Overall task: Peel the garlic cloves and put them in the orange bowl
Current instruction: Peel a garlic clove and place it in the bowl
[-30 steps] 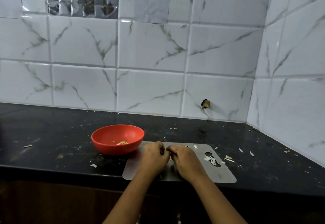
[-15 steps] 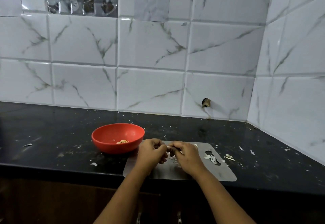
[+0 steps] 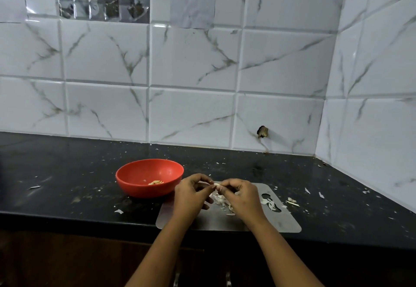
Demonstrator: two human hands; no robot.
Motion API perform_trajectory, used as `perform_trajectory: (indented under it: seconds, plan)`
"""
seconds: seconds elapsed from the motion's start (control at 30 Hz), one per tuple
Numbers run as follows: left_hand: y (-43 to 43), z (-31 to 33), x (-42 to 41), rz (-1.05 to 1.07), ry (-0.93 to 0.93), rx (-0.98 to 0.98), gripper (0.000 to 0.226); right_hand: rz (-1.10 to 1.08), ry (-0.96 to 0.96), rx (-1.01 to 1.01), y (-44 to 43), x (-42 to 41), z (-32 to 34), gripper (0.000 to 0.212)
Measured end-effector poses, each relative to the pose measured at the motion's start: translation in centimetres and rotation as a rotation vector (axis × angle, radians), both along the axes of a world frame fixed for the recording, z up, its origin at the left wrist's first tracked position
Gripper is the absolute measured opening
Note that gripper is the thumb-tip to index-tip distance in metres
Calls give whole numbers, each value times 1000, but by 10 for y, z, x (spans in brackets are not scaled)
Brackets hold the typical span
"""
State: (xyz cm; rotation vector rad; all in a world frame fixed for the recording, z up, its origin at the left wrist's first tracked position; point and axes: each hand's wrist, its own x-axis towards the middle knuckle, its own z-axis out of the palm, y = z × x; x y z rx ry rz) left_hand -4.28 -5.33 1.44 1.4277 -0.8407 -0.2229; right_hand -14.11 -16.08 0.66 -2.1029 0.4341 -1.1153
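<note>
Lifting off the grey cutting mat point(image 3: 281, 223) now: 1 second ago both hands were knuckles-down on it, pressed together, and nothing could be seen between them. Half a second ago they began to rise, and now they hover just right of the orange bowl point(image 3: 126, 174) with the garlic clove point(image 3: 216, 184) out in the open between them. The left hand point(image 3: 191, 193) pinches 1 end of it with thumb and forefinger, the other fingers loosely curled. The right hand point(image 3: 242, 196) pinches the other end in a narrow fingertip grip. The clove looks pale, but I cannot tell how much skin is left on it at this size.

With the hands raised, a heap of white peel scraps point(image 3: 221, 201) shows on the mat right of the bowl, directly below the clove. That heap was hidden a moment ago. My read is that the skin is coming away and this clove is close to done.

Inside the bowl, a few peeled cloves point(image 3: 155, 182) lie at the bottom, so the task is under way but far from a full bowl. The bowl sits just left of the left hand, a short carry for the drop, once the last skin is off.
</note>
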Motion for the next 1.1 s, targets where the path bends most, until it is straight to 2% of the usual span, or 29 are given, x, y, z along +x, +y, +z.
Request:
perform_trajectory:
  seconds: [0.17, 0.3, 0.63, 0.93, 1.1]
  plan:
    - [-1, -2, 1, 28, -73, -5, 13, 43, -4, 61, 4, -1, 2, 8]
    - [-2, -3, 1, 57, -203, 18, 11, 43, -15, 93, 5, -2, 3, 14]
    - [-3, -5, 1, 64, -330, -35, 23, 205, -53, 418, 6, -6, 8, 4]
    - [-5, -7, 4, 98, -485, -3, 10, 228, -47, 464, 6, -7, 9, 6]
    - [-8, -9, 6, 114, -543, -14, 13, 242, -52, 442, 6, -9, 11, 12]
